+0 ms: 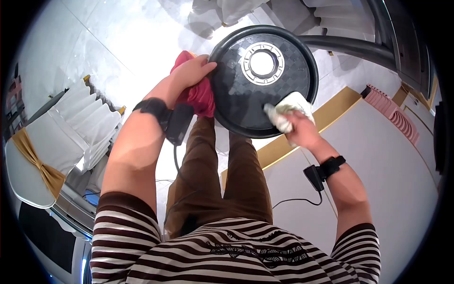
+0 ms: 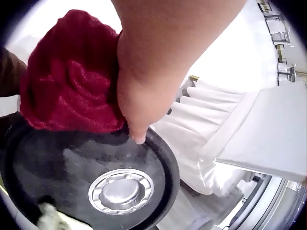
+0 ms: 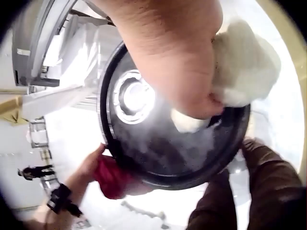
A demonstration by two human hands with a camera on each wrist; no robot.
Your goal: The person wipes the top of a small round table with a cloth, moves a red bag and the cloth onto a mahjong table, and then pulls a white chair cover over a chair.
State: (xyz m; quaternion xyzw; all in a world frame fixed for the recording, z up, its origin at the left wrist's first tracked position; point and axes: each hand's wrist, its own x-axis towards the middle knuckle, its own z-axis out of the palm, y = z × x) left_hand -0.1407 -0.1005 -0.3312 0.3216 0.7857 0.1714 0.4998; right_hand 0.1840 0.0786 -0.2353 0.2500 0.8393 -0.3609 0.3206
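A round black tray-like disc (image 1: 239,106) with a thick raised rim and a checkered surface is held up in front of the legs. Its silver ring (image 1: 262,64) shines near the far side. My left hand (image 1: 193,73) grips the disc's left rim, thumb over the edge, with a dark red cloth (image 1: 203,99) bunched beneath the hand. In the left wrist view the red cloth (image 2: 72,76) hangs beside the rim. My right hand (image 1: 302,130) grips a crumpled white cloth (image 1: 297,103) against the disc's near right part. Damp-looking smears (image 3: 168,148) show on the black surface.
A white panel with a gold edge (image 1: 338,109) runs along the right, and a pink ridged item (image 1: 392,113) lies beyond it. White-covered chairs, one with a gold bow (image 1: 40,163), stand at left. A dark bar (image 1: 350,45) crosses behind the disc. Pale tiles (image 1: 109,38) cover the floor.
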